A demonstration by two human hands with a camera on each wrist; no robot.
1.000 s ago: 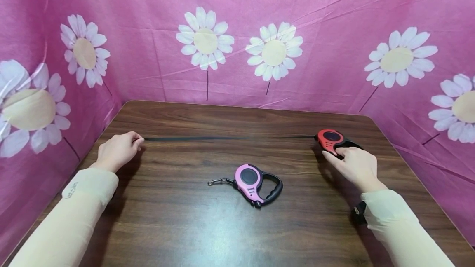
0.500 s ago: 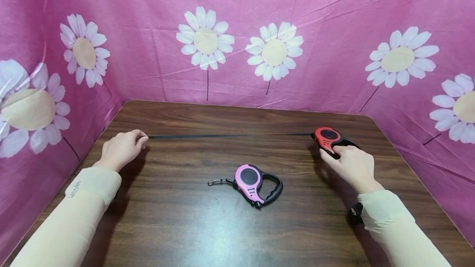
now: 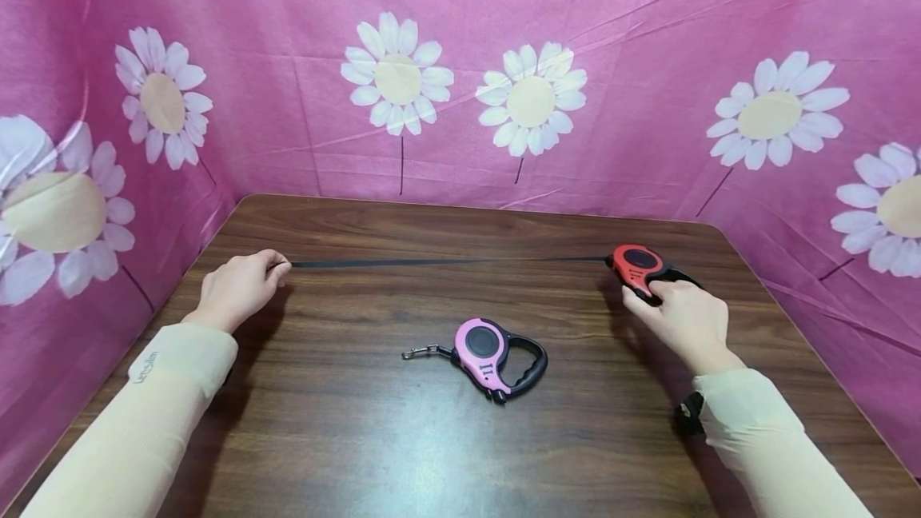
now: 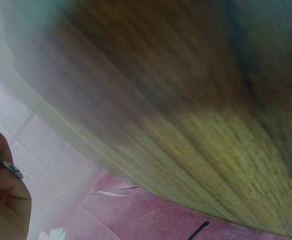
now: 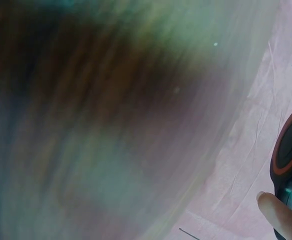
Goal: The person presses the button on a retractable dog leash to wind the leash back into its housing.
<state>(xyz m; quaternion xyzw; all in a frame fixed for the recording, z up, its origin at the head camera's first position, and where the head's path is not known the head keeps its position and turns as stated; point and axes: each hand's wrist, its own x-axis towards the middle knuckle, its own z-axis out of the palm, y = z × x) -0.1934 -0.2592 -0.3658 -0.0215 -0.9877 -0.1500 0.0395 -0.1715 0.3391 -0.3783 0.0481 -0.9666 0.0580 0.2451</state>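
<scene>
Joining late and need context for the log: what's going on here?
A person has a red leash in their hands. The right hand holds its body, and the left hand pinches the metal clip at the other end. Its black strap runs straight between the hands. A pink leash lies on the wooden table, nearer the person, touched by neither hand.

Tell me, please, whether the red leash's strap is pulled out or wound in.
Pulled out: the black strap stretches from the red leash to the left hand.
</scene>
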